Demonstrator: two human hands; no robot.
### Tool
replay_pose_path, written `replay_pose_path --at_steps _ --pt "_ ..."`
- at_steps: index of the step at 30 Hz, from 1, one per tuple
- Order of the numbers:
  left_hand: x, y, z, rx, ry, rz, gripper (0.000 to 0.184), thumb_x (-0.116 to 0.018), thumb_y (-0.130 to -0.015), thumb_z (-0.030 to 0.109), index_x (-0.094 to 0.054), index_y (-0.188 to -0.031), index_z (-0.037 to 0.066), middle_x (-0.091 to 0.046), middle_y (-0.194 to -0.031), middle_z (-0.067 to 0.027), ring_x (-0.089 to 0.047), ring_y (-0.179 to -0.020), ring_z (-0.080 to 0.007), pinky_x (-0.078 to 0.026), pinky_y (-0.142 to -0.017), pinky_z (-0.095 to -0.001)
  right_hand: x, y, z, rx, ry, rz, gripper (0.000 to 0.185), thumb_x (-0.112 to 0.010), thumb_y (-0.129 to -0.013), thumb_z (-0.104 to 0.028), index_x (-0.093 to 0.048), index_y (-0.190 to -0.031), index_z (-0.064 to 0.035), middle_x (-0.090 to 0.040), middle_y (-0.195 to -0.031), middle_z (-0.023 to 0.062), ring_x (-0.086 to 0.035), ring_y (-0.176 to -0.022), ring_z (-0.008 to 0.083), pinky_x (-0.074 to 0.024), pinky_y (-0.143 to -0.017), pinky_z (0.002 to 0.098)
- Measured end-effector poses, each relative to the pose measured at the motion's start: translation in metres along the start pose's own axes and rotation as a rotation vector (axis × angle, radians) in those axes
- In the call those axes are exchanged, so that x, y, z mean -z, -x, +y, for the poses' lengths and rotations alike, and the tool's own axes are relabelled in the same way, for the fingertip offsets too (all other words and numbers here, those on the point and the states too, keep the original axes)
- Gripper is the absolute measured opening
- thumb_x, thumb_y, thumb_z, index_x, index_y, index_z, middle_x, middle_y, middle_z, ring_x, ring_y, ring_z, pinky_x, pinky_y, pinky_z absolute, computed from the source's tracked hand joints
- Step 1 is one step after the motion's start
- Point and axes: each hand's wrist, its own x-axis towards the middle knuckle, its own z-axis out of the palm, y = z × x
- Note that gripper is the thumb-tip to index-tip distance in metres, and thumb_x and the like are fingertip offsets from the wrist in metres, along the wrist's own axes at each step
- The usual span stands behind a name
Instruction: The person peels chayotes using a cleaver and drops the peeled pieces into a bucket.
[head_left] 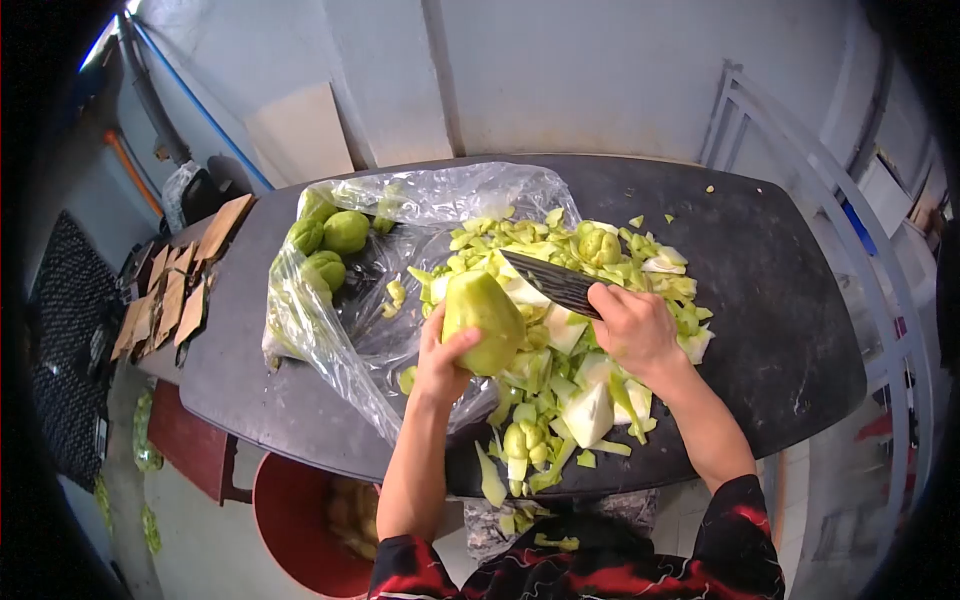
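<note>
My left hand grips a pale green chayote, thumb across its lower side, held up over the table. My right hand is closed round a knife with a dark, streaked blade. The blade points left toward the top of the chayote, and I cannot tell whether it touches. Beneath both hands spreads a heap of green peelings with pale cut pieces among it. Several whole chayotes lie in a clear plastic bag to the left.
The dark table has rounded corners. Below its front edge stands a red bucket with pale scraps inside. Wooden pieces lie at the left, and a grey metal railing runs along the right. A wall is behind the table.
</note>
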Motion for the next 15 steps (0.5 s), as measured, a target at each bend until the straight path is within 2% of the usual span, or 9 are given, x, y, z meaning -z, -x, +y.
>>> replay_pose_path --at_steps 2,3,5,6,7,8,12,13,15 --pt "0.001 -0.002 -0.006 0.194 0.367 0.127 0.061 -0.066 -0.089 0.037 -0.052 -0.136 0.001 -0.063 -0.125 -0.0135 -0.063 -0.111 -0.0263 -0.05 -0.099 -0.041 0.0 -0.001 -0.004 0.03 0.006 0.041 0.017 -0.064 -0.076 0.0 -0.051 -0.084 -0.0087 -0.058 -0.065 0.0064 -0.066 -0.057 0.0259 -0.0533 -0.049 0.0368" --pt "-0.007 -0.007 0.001 0.274 0.471 0.193 0.058 -0.055 -0.097 0.047 -0.053 -0.137 0.005 -0.062 -0.129 -0.0128 -0.062 -0.113 -0.0283 -0.048 -0.102 -0.0448 0.0 0.0 -0.005 0.091 0.029 0.073 0.014 -0.063 -0.077 0.0 -0.052 -0.082 -0.0081 -0.058 -0.064 0.0057 -0.066 -0.056 0.0239 -0.0532 -0.048 0.0351" --pt "-0.007 -0.017 -0.001 0.272 0.57 0.209 0.055 -0.057 -0.097 0.044 -0.053 -0.137 0.006 -0.062 -0.129 -0.0127 -0.062 -0.114 -0.0284 -0.047 -0.103 -0.0451 0.0 0.002 -0.011 0.214 0.075 0.138 0.006 -0.062 -0.08 -0.003 -0.056 -0.08 -0.0055 -0.058 -0.063 0.004 -0.064 -0.054 0.0163 -0.0524 -0.046 0.029" --pt "-0.012 -0.022 0.002 0.27 0.678 0.224 0.053 -0.058 -0.097 0.041 -0.053 -0.137 0.008 -0.062 -0.129 -0.0126 -0.062 -0.115 -0.0285 -0.046 -0.105 -0.0454 -0.001 0.001 -0.014 0.212 0.08 0.143 0.006 -0.062 -0.08 -0.003 -0.056 -0.08 -0.0055 -0.058 -0.063 0.004 -0.064 -0.054 0.0163 -0.0524 -0.046 0.029" --pt "-0.023 -0.026 0.001 0.235 0.655 0.245 0.057 -0.059 -0.095 0.049 -0.055 -0.135 0.009 -0.063 -0.128 -0.0128 -0.061 -0.116 -0.0292 -0.046 -0.105 -0.0454 -0.004 0.0 -0.018 0.282 0.076 0.215 0.007 -0.063 -0.076 -0.001 -0.058 -0.081 -0.0028 -0.055 -0.062 0.0044 -0.06 -0.051 0.017 -0.0496 -0.045 0.0294" --pt "-0.032 -0.025 0.004 0.289 0.595 0.279 0.061 -0.059 -0.092 0.054 -0.059 -0.128 0.006 -0.066 -0.122 -0.0147 -0.064 -0.11 -0.0306 -0.052 -0.097 -0.0451 -0.006 0.0 -0.022 0.35 0.074 0.284 0.011 -0.064 -0.072 0.0 -0.059 -0.081 -0.0001 -0.052 -0.061 0.0047 -0.057 -0.049 0.0178 -0.0469 -0.044 0.0299" --pt "-0.043 -0.034 -0.012 0.234 0.67 0.188 0.055 -0.061 -0.088 0.049 -0.061 -0.122 0.005 -0.07 -0.107 -0.0181 -0.07 -0.093 -0.0318 -0.058 -0.086 -0.0463 -0.003 -0.001 -0.032 0.402 0.103 0.272 0.012 -0.063 -0.074 0.0 -0.06 -0.086 0.0009 -0.051 -0.062 0.0035 -0.055 -0.053 0.0157 -0.0466 -0.047 0.0272" --pt "-0.052 -0.029 -0.009 0.206 0.575 0.202 0.056 -0.06 -0.089 0.051 -0.061 -0.121 0.005 -0.069 -0.107 -0.0176 -0.069 -0.095 -0.0309 -0.057 -0.088 -0.0457 -0.005 -0.001 -0.031 0.418 0.175 0.259 0.011 -0.063 -0.078 -0.005 -0.06 -0.087 -0.0015 -0.054 -0.064 0.002 -0.059 -0.058 0.0125 -0.0473 -0.048 0.0235" --pt "-0.051 -0.031 -0.019 0.219 0.666 0.134 0.057 -0.059 -0.089 0.052 -0.061 -0.121 0.006 -0.069 -0.108 -0.0178 -0.068 -0.096 -0.0309 -0.056 -0.089 -0.0454 -0.006 -0.002 -0.031 0.416 0.168 0.239 0.011 -0.063 -0.078 -0.005 -0.059 -0.088 -0.0015 -0.053 -0.064 0.0019 -0.057 -0.057 0.0125 -0.0457 -0.047 0.0236"
